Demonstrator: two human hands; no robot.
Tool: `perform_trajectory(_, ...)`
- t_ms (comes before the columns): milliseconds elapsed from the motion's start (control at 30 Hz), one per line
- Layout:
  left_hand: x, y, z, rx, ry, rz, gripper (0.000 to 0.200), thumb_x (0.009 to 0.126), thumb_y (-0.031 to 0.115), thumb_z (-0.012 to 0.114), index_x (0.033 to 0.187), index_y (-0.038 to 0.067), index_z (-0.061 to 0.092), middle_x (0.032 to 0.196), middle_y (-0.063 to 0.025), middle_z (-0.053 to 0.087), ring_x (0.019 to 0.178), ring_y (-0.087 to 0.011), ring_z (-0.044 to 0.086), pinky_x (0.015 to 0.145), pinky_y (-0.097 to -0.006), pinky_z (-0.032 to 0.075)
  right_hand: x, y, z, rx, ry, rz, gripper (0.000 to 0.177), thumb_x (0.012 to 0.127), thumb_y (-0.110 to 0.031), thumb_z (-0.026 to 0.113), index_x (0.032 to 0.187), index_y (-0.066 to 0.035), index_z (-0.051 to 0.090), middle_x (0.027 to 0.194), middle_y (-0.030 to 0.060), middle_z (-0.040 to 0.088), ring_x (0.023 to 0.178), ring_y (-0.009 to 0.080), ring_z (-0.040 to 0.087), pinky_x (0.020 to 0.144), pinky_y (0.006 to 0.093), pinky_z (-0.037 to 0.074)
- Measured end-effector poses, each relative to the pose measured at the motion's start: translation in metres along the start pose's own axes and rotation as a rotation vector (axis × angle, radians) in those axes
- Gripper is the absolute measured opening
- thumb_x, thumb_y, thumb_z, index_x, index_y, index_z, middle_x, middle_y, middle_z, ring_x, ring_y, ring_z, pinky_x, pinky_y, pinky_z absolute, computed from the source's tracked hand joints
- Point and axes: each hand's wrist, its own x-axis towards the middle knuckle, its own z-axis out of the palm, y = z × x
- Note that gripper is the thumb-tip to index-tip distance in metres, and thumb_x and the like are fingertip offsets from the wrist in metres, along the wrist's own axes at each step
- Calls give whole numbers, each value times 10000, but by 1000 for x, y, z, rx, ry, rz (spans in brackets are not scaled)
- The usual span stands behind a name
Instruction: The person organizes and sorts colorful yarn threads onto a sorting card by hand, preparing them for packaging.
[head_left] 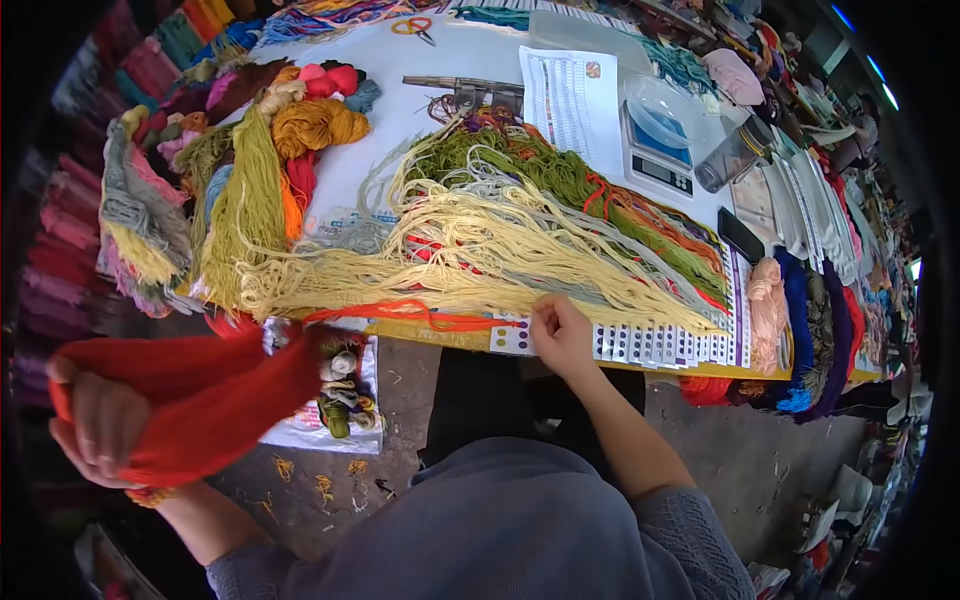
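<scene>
At the lower left, my left hand (102,425) is closed around a thick red-orange skein of thread (215,395), held out past the table's front edge. A thinner bundle of red-orange strands (430,316) runs from near the skein across the edge of the table to my right hand (562,335). The fingers of that hand are pinched together at the end of the strands, over a row of white cards with colored dots (650,345). Long pale-yellow threads (510,240) lie just behind, with green threads (500,155) and grey ones farther back.
Skeins in olive (250,190) and mustard (318,127) are piled at the left. At the back lie yellow-handled scissors (413,28), a metal clamp-like bar (480,92) and a printed sheet (572,100). A digital scale (660,170), a jar (733,157) and a phone (740,235) are at the right.
</scene>
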Motion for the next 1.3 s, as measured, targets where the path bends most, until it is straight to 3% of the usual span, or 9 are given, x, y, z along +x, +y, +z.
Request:
perform_trajectory(133,-27,-104,10,-34,12,-298,470,865,276,453,1199,-41,359,496,26,416,321,-56,342,296,-197,270,2,-5,-3,388,18,167,43,782,-35,552,823,-30,540,629,-18,506,559,39,454,507,179,373)
perform_trajectory(200,-30,-169,22,480,77,-322,383,857,246,465,1101,-48,491,531,-3,424,431,-81,393,404,-219,309,-11,-35,-10,428,-100,116,32,811,-46,543,843,-44,539,685,-46,490,591,16,420,533,165,346)
perform_trajectory(300,-49,-240,35,58,336,-805,332,857,171,515,1145,7,492,911,-64,578,760,-125,550,627,-244,450,-37,-71,-23,400,-279,78,43,826,-83,549,841,-43,547,668,-41,493,574,13,416,515,166,343)
perform_trajectory(400,-56,-289,53,-130,253,-753,356,868,127,501,1197,1,457,1149,-90,515,1041,-149,492,834,-306,437,-52,-72,-32,386,-330,113,74,814,-97,561,844,-31,548,657,-19,499,548,32,426,500,187,355)
perform_trajectory(600,-47,-308,71,161,20,-730,428,863,133,505,1246,-27,398,1192,-106,489,1090,-180,463,957,-310,323,-65,-63,-55,259,-284,62,103,794,-104,580,848,-22,551,647,19,501,507,59,433,483,212,370)
perform_trajectory(933,-52,-319,73,93,131,-746,420,858,120,509,1236,-30,406,1149,-103,519,1076,-176,472,939,-312,347,-63,-57,-58,270,-279,56,73,802,-89,563,832,-26,542,632,0,496,524,40,434,488,211,371)
perform_trajectory(1067,-49,-318,72,24,217,-791,392,859,108,506,1216,-33,425,1140,-98,520,1052,-164,483,920,-300,363,-61,-49,-51,617,-277,223,80,804,-98,566,823,-23,543,627,-3,501,514,38,435,471,204,362)
perform_trajectory(1167,-50,-320,69,51,190,-761,373,857,100,511,1197,-34,441,1123,-89,527,1036,-150,487,904,-293,374,-61,-55,-57,271,-339,28,76,816,-92,559,836,-21,540,636,-12,510,521,33,438,486,188,362)
perform_trajectory(1300,-47,-319,69,-4,264,-763,322,853,92,513,1147,-37,480,1092,-85,542,1007,-151,502,886,-293,386,-59,-51,-56,408,-355,175,38,846,-56,510,853,-21,524,686,-18,519,558,32,447,513,181,370)
